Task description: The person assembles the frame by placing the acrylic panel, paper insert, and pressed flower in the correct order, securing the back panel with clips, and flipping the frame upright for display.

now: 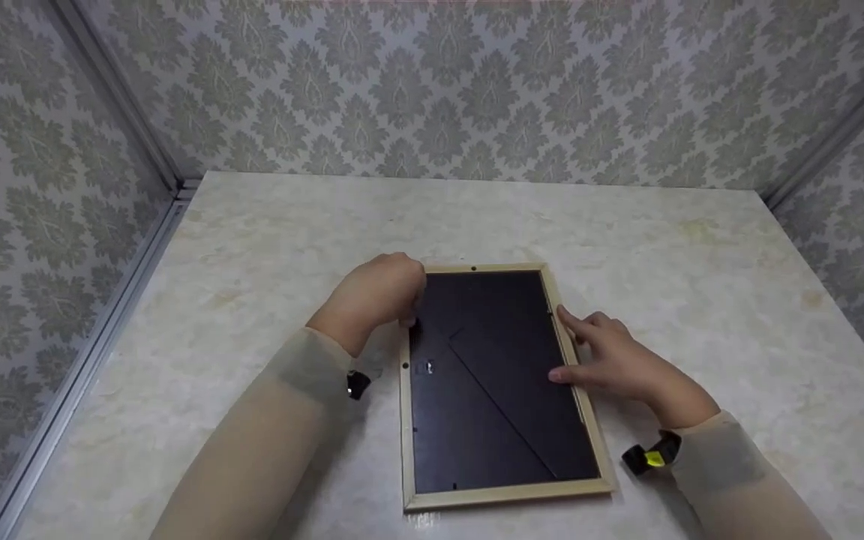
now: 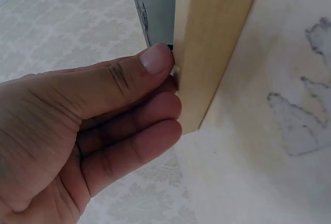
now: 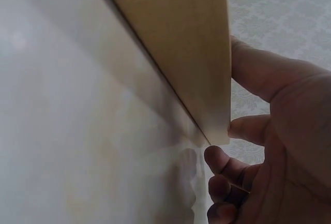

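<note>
A picture frame (image 1: 507, 491) with a pale wooden border lies face down on the table, its black backing board (image 1: 492, 382) with a diagonal stand line facing up. My left hand (image 1: 376, 292) is curled over the upper left side of the frame. In the left wrist view its thumb and fingertips meet the wooden border (image 2: 212, 43), beside a small dark bit that the thumb partly hides. My right hand (image 1: 619, 364) rests on the right side, thumb on the backing and index finger along the border. In the right wrist view the lower fingers bend loosely beside the wooden border (image 3: 181, 43).
The pale marbled table (image 1: 289, 210) extends around the frame. Patterned wallpaper (image 1: 447, 82) covers the walls at the back and both sides. A metal rail (image 1: 87, 397) runs along the table's left edge. Small dark devices are worn at both wrists.
</note>
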Demonstrator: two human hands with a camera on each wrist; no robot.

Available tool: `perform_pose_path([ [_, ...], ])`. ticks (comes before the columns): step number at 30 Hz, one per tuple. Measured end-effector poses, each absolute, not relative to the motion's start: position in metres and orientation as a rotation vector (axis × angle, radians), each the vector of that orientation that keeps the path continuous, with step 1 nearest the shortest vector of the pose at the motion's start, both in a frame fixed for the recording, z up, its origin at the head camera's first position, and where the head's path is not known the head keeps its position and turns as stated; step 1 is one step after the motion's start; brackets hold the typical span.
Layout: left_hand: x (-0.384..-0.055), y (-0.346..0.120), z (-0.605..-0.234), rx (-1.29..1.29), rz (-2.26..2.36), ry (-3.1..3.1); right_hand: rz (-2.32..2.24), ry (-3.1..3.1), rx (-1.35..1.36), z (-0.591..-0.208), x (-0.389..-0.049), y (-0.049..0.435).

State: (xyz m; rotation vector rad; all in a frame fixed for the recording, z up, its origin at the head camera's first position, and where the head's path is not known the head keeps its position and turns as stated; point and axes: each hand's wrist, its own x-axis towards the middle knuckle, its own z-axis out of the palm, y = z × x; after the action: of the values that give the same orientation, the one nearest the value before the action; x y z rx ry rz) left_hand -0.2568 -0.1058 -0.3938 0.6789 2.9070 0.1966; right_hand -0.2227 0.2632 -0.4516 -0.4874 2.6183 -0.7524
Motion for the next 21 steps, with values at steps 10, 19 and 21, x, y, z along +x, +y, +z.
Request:
perform_pose_path([
  [10, -0.247, -0.081, -0.389, 0.627, -0.046, 2.933, -0.740, 2.620, -0.484, -0.454, -0.223, 0.263],
  [19, -0.244, -0.047, -0.384, 0.421, -0.153, 2.902, -0.756, 2.628, -0.442, -0.451, -0.222, 0.264],
  [21, -0.243, -0.047, -0.384, 0.379, -0.132, 2.888, -0.747, 2.623, -0.457, -0.451, -0.221, 0.264],
])
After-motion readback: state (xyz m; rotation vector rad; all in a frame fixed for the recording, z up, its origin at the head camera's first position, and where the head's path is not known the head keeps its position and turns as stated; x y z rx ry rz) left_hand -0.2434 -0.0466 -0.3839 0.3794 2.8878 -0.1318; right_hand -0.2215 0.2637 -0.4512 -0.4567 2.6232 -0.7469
